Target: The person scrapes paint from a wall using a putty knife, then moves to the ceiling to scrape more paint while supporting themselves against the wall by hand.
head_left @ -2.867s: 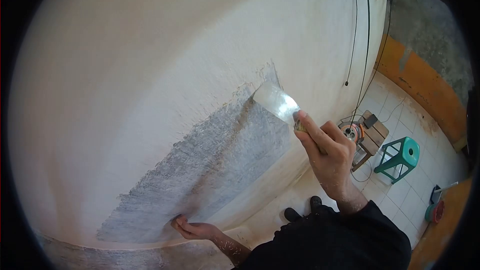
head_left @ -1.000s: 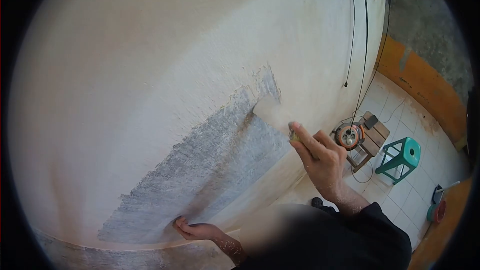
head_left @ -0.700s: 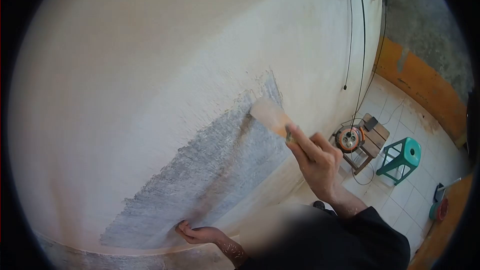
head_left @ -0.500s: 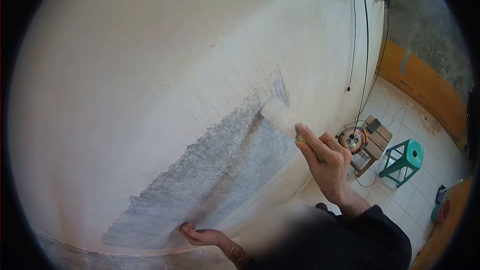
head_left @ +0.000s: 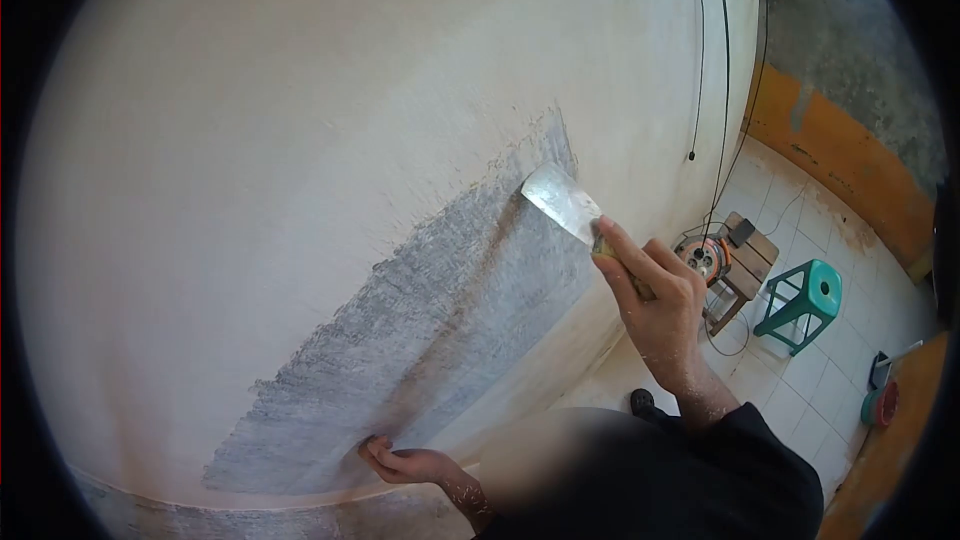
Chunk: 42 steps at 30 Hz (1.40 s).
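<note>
My right hand (head_left: 660, 305) grips the handle of a wide-bladed scraper (head_left: 560, 202). The shiny metal blade lies against the wall, near the upper end of a rough grey patch (head_left: 440, 290) where the pale coating is gone. Lower down on the left, my left hand (head_left: 405, 462) rests at the wall beside the grey patch, its fingers curled in and nothing visible in them. Light flakes speckle both forearms.
Pale wall (head_left: 250, 140) surrounds the patch. On the right are a cable reel (head_left: 705, 258), a small wooden stool (head_left: 745, 265), a green plastic stool (head_left: 808, 302) and a pot (head_left: 880, 405) on the tiles. Black cables (head_left: 724, 90) hang along the wall.
The scraper and my right hand sit slightly higher in view, and the blade now catches the light. The surroundings have shifted a little upward. My left hand stays almost in place.
</note>
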Tool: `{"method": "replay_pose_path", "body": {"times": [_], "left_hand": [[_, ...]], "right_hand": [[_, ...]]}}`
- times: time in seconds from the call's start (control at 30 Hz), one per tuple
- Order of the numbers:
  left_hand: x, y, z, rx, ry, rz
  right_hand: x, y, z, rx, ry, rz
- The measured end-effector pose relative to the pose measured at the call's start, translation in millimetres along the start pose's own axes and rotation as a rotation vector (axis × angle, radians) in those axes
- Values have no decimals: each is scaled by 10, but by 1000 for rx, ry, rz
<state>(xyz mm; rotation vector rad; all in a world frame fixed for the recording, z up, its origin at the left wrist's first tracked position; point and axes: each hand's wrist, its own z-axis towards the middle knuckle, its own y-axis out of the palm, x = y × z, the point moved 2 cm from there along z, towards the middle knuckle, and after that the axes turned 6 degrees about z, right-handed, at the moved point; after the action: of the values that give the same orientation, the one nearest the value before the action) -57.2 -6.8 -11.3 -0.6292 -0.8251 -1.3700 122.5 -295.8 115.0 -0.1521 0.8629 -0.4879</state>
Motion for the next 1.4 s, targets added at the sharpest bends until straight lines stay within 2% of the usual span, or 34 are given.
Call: {"method": "replay_pose_path", "body": {"times": [0.2, 0.3, 0.43, 0.53, 0.57, 0.7, 0.8, 0.83, 0.97, 1.1, 1.2, 1.3, 1.37, 1.4], "left_hand": [[29, -44, 8, -14, -1, -29], [-14, -35, 2, -25, -7, -46], [50, -98, 19, -87, 25, -33], [61, -50, 10, -93, -4, -56], [65, -98, 13, -99, -22, -48], [63, -121, 11, -143, 1, -82], [38, -199, 12, -174, 3, -68], [34, -217, 5, -180, 0, -60], [184, -185, -146, -248, 46, -57], [352, -186, -324, -326, 37, -86], [449, -222, -495, -333, 6, -59], [495, -161, -640, -332, -17, -46], [528, -124, -826, -415, -52, -23], [558, -59, -938, -534, -74, 7]], "right_hand": [[-49, 2, 94, 55, -38, 0], [-209, -38, 164, 69, 18, -53], [-141, -77, 105, 41, 22, 14], [-208, -26, 174, 95, 47, 24], [-234, -62, 187, 144, 51, 113], [-96, -49, 83, 42, 75, 40], [-104, 26, 196, 130, 76, 138], [-122, -28, 203, 102, 79, 111], [163, 109, -86, 80, 4, 112], [79, 124, 180, 133, 33, 201], [-53, 35, 330, 149, -68, 173], [482, 325, -185, 64, -53, 167], [632, 334, -198, 31, -97, 215], [641, 304, -132, 8, -133, 227]]}}
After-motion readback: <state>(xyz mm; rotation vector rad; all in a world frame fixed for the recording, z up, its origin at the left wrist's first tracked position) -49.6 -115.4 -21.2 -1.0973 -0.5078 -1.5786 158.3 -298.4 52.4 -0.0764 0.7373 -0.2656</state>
